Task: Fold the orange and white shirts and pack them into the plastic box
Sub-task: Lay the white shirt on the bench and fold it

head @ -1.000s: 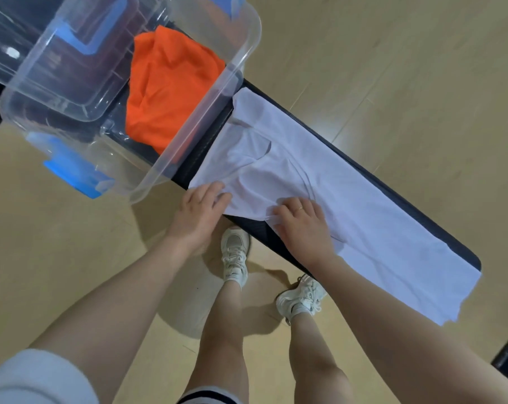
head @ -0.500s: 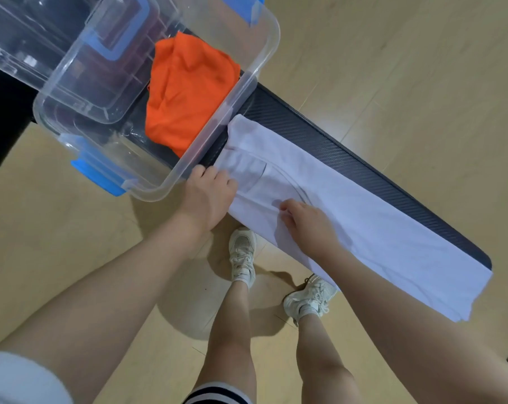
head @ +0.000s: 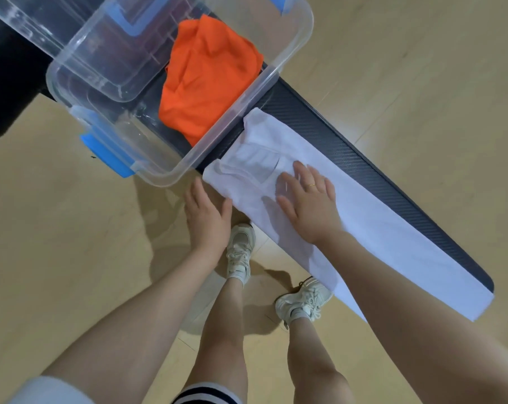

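Right hand (head: 308,204) flat, fingers spread, on white shirt (head: 378,228) along bench (head: 363,147). Left hand (head: 207,218) open at shirt's near edge. Orange shirt (head: 206,80) inside plastic box (head: 290,48).

Single head-worn wide-angle view, looking steeply down from standing height onto a narrow dark bench (head: 349,135) running diagonally from upper left to lower right. The bench's near edge, both forearms and the floor (head: 57,228) lie close below the lens.
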